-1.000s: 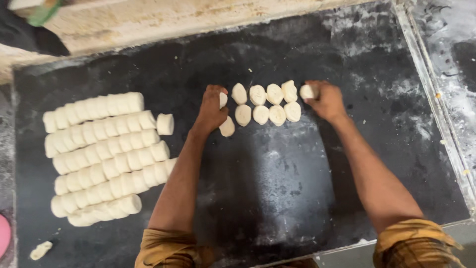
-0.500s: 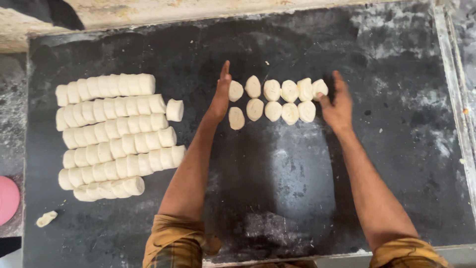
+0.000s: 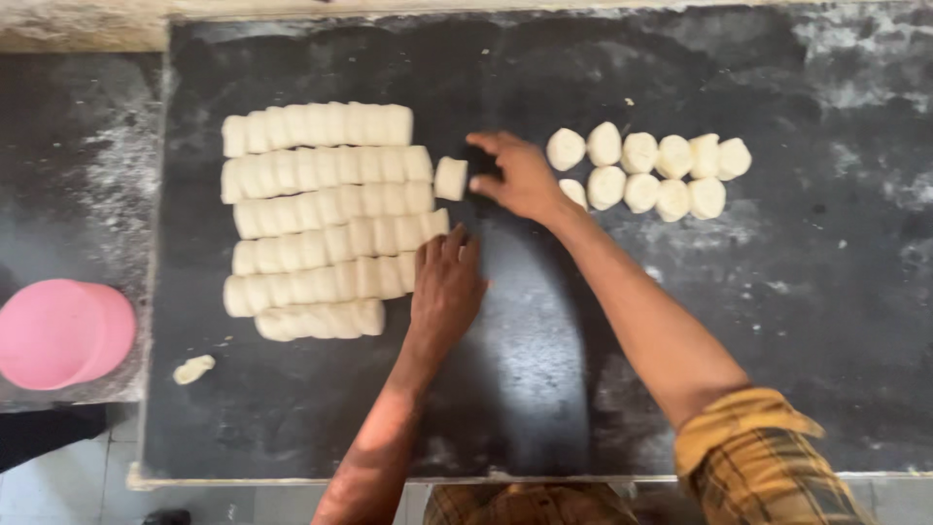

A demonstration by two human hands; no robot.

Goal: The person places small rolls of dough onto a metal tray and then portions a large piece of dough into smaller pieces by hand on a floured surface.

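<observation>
On dark slab, right hand (image 3: 520, 177) reaches loose dough piece (image 3: 450, 179); left hand (image 3: 445, 288) touches dough rows (image 3: 326, 219).

A round pink plastic container (image 3: 60, 332) sits at the near left, off the edge of the wide black floured work slab (image 3: 777, 321). A small pale scrap of dough (image 3: 193, 368) lies alone on the slab's near left corner. Along the far edge runs a pale stone ledge (image 3: 78, 24). Grey floor tiles (image 3: 58, 486) show at the near left.
</observation>
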